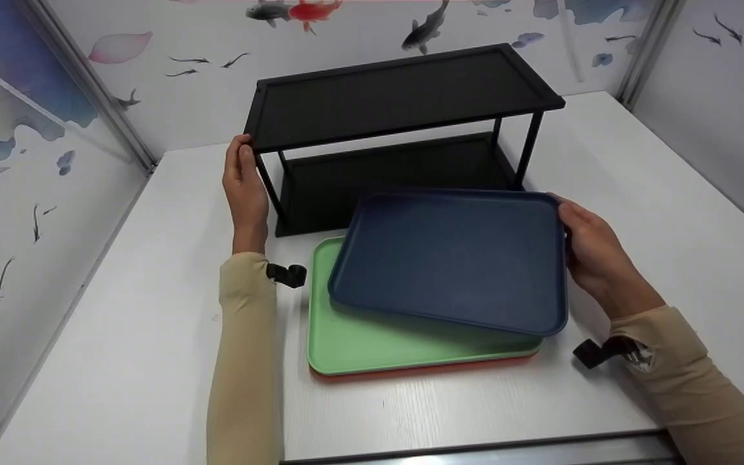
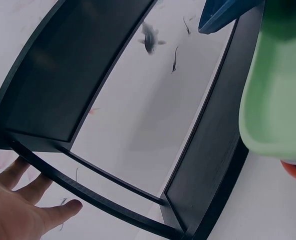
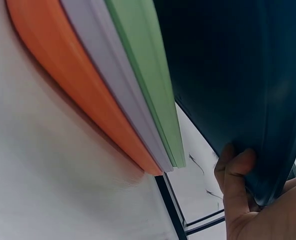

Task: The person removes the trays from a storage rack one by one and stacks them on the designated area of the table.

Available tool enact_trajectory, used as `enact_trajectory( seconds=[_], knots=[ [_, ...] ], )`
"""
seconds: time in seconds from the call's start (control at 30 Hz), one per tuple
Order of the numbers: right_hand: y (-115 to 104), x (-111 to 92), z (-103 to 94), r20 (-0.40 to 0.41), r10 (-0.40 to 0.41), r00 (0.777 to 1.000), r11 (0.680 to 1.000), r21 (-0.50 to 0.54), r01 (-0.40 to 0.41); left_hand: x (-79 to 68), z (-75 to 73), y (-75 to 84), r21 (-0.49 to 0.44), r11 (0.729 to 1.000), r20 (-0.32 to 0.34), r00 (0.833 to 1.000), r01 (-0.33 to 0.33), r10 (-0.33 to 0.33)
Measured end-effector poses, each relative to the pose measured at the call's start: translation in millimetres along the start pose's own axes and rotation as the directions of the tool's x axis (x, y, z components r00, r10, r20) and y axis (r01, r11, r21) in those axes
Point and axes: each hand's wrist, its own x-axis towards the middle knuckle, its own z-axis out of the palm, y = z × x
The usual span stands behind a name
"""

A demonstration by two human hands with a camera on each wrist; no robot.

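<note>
My right hand (image 1: 595,255) grips the dark blue tray (image 1: 456,258) by its right edge, thumb near the far right corner. In the right wrist view the fingertips (image 3: 245,160) press against the tray's underside. The blue tray is tilted above a light green tray (image 1: 346,336), its far edge in front of the black rack's lower shelf. My left hand (image 1: 246,190) touches the left end of the two-level black rack (image 1: 404,97). Its fingers are extended by the corner post, and the thumb (image 2: 62,212) stands away from the post in the left wrist view.
Beneath the green tray lie a lavender tray (image 3: 110,75) and an orange tray (image 3: 72,75), stacked on the white table (image 1: 146,310). The rack's lower shelf (image 1: 404,171) is behind the stack. White panels (image 1: 172,103) with painted fish enclose the table's back and sides.
</note>
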Motion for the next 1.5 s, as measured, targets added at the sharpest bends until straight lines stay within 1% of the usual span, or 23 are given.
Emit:
enact_trajectory(
  seconds=[0.2,0.4,0.53,0.63,0.77,1.0,1.2,1.4,1.5],
  knots=[
    [-0.5,0.9,0.1,0.006,0.017,1.000,1.000,0.003,-0.017,-0.6,-0.2,1.0,0.018,1.000,-0.003,1.000,0.004,-0.004],
    [0.6,0.2,1.4,-0.010,0.024,1.000,0.999,-0.038,-0.025,-0.3,-0.3,-0.2,0.031,1.000,-0.003,1.000,0.005,-0.005],
    [1.7,0.1,1.8,-0.014,0.019,1.000,0.999,-0.048,-0.019,7.3,-2.3,-13.4,0.020,1.000,-0.006,1.000,0.001,0.000],
    [2.3,0.4,2.5,-0.004,0.016,1.000,0.998,-0.060,-0.017,14.3,-4.1,-26.6,0.015,1.000,-0.006,1.000,-0.003,0.003],
    [3.2,0.6,3.2,0.004,0.025,1.000,0.996,-0.087,-0.025,16.6,-5.0,-32.2,0.026,1.000,-0.006,1.000,-0.010,0.010],
    [4.7,0.5,4.9,0.011,0.043,0.999,0.995,-0.085,-0.042,16.2,-4.4,-31.7,0.034,0.999,-0.008,1.000,-0.027,0.027],
    [6.4,1.4,4.5,0.032,0.038,0.999,0.992,-0.124,-0.034,15.7,-4.2,-30.9,0.035,0.999,-0.007,1.000,-0.021,0.021],
    [7.9,4.2,4.1,0.061,0.031,0.998,0.992,-0.121,-0.024,16.9,-4.6,-31.5,0.031,0.999,-0.013,1.000,-0.026,0.027],
    [8.5,4.2,4.0,0.062,0.033,0.998,0.991,-0.131,-0.025,17.4,-4.5,-32.8,0.027,0.999,-0.013,1.000,-0.024,0.024]
  ],
)
